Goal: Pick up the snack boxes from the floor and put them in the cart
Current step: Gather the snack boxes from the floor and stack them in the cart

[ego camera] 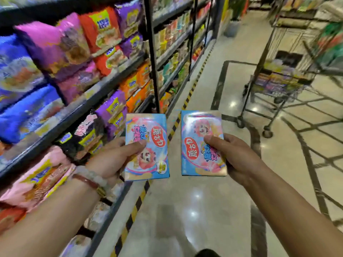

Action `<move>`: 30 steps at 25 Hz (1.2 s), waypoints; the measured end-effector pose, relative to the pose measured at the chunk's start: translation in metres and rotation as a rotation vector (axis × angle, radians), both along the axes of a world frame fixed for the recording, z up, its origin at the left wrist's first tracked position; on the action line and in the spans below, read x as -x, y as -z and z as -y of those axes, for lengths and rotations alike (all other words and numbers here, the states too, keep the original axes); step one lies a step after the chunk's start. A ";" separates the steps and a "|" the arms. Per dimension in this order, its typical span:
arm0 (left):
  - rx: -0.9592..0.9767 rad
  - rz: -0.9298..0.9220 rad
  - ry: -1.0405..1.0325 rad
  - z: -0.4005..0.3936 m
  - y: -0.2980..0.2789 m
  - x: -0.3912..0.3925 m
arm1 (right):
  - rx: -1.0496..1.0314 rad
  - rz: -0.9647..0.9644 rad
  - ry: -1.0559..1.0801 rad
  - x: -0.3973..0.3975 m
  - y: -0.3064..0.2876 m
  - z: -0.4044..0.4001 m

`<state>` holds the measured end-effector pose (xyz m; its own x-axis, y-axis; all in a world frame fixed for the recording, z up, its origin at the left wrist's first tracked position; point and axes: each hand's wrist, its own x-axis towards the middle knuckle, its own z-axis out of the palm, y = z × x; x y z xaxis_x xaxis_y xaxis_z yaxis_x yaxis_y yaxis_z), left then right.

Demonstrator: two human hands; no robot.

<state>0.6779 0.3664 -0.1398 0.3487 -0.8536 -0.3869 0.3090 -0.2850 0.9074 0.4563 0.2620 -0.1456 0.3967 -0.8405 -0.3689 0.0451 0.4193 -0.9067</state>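
Fingers (138, 145) pinching left snack box (147, 146), right hand (235, 154) gripping second box (203, 143)

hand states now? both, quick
Left hand: holding a blue snack box, thumb on its face.
Right hand: holding a second blue snack box.

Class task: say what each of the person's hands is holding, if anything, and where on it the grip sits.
Left hand pinches one blue snack box at its left edge, thumb on the front. Right hand holds a second box at its right edge.
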 end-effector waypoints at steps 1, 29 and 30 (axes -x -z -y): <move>-0.003 0.000 0.041 0.018 0.000 0.005 | -0.005 0.002 0.044 0.010 0.001 0.008; -0.120 -0.020 0.578 0.609 0.035 0.266 | -0.122 -0.010 0.584 0.292 0.018 0.462; -0.122 -0.019 0.587 0.633 0.035 0.267 | -0.128 -0.004 0.592 0.291 0.019 0.484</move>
